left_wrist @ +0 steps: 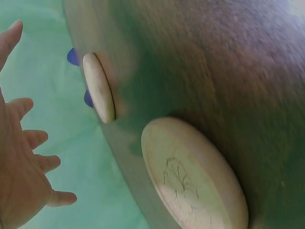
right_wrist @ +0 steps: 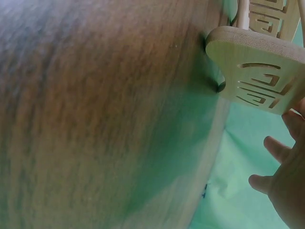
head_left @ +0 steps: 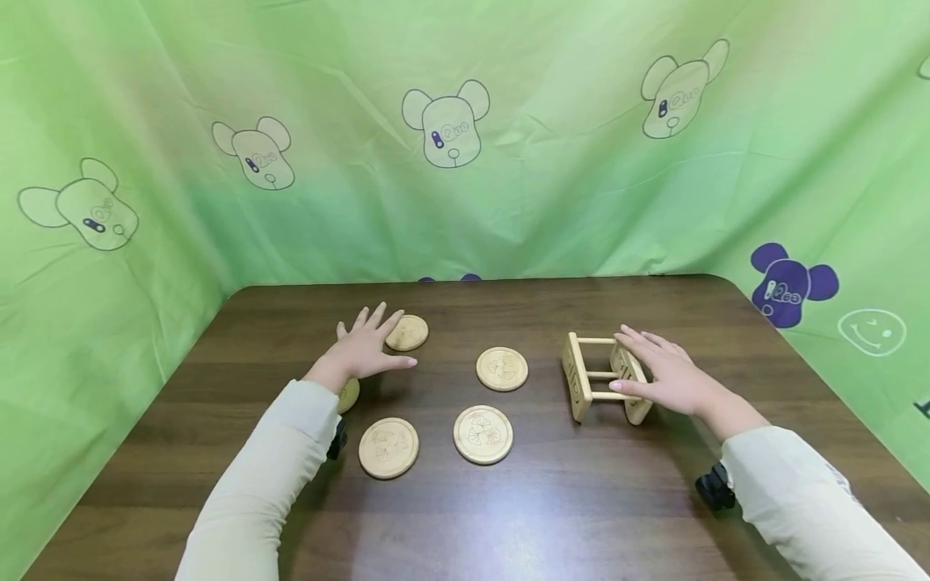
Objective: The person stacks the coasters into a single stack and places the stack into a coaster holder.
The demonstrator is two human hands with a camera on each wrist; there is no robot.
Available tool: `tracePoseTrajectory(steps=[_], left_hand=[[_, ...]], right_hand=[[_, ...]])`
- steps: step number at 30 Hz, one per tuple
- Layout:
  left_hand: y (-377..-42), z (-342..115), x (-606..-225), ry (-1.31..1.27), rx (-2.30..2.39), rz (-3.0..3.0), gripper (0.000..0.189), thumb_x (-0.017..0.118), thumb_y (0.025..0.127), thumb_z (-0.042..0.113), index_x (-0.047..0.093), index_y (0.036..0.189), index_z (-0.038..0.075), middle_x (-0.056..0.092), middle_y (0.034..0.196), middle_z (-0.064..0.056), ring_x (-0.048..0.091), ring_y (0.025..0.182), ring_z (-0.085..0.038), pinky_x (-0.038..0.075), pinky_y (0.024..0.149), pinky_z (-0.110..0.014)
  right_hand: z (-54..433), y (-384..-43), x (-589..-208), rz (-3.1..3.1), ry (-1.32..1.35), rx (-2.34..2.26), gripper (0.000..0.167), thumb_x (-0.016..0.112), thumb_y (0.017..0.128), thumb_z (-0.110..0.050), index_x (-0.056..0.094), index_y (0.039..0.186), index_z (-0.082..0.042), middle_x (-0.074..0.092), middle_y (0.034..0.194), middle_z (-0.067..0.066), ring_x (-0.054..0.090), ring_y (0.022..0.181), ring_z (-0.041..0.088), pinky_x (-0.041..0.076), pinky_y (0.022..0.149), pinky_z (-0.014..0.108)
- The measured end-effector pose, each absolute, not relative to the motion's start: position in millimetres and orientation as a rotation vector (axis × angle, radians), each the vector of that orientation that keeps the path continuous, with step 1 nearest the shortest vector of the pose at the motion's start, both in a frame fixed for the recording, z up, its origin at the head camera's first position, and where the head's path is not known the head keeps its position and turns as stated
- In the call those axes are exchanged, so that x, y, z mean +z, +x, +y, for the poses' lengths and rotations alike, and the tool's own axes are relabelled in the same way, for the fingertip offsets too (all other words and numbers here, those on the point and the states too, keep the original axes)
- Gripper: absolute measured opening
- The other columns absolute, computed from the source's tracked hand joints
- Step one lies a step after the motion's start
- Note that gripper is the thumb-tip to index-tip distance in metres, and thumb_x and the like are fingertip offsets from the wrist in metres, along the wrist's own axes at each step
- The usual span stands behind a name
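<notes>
My left hand (head_left: pixel 366 352) hovers over the table with its fingers spread and straight, holding nothing. Just beyond its fingertips in the head view lies a round wooden coaster (head_left: pixel 408 333); another coaster (head_left: pixel 350 395) is partly hidden under the wrist. The left wrist view has a coaster with engraved lines (left_wrist: pixel 190 176) close by. On the right, a small wooden rack (head_left: pixel 579 381) with cut-out side panels and crossbars stands on the table. My right hand (head_left: pixel 672 378) is at its right panel (right_wrist: pixel 267 71), fingers extended over the top, thumb stretched along the near side.
Further engraved coasters lie flat mid-table: one coaster (head_left: pixel 502 369) towards the rack, another coaster (head_left: pixel 483 435) nearer, and a third coaster (head_left: pixel 388 448) to its left. A green printed cloth (head_left: pixel 450 210) surrounds the back and sides of the dark wood table (head_left: pixel 581 516).
</notes>
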State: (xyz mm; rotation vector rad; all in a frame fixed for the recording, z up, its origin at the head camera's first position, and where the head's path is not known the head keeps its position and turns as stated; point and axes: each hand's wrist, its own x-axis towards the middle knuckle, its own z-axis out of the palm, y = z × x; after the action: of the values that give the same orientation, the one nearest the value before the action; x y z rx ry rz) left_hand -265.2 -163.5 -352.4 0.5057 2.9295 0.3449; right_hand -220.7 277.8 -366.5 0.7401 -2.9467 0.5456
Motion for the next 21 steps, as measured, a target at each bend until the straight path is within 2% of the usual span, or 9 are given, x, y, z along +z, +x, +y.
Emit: tracePoseTrajectory(steps=[8, 21], left_hand=[[-272, -154, -359, 0.522, 0.348, 2.904, 0.087, 0.048, 0.073, 0.063, 0.011, 0.140, 0.021, 0.003, 0.143, -0.013, 0.001, 0.126, -0.037, 0.005, 0.089, -0.064], [-292, -155, -368, 0.442, 0.388, 2.862, 0.085, 0.050, 0.075, 0.057, 0.014, 0.140, 0.015, 0.006, 0.142, -0.015, 0.003, 0.126, -0.037, 0.006, 0.091, -0.062]], right_hand=[[281, -219, -371, -2.936, 0.772, 0.552, 0.079, 0.063, 0.073, -0.041, 0.032, 0.129, 0.005, 0.026, 0.134, 0.024, 0.023, 0.118, 0.043, 0.016, 0.089, 0.058], [282, -223, -373, -2.896, 0.817, 0.568, 0.079, 0.063, 0.074, -0.038, 0.029, 0.131, 0.005, 0.024, 0.134, 0.025, 0.025, 0.117, 0.044, 0.018, 0.091, 0.055]])
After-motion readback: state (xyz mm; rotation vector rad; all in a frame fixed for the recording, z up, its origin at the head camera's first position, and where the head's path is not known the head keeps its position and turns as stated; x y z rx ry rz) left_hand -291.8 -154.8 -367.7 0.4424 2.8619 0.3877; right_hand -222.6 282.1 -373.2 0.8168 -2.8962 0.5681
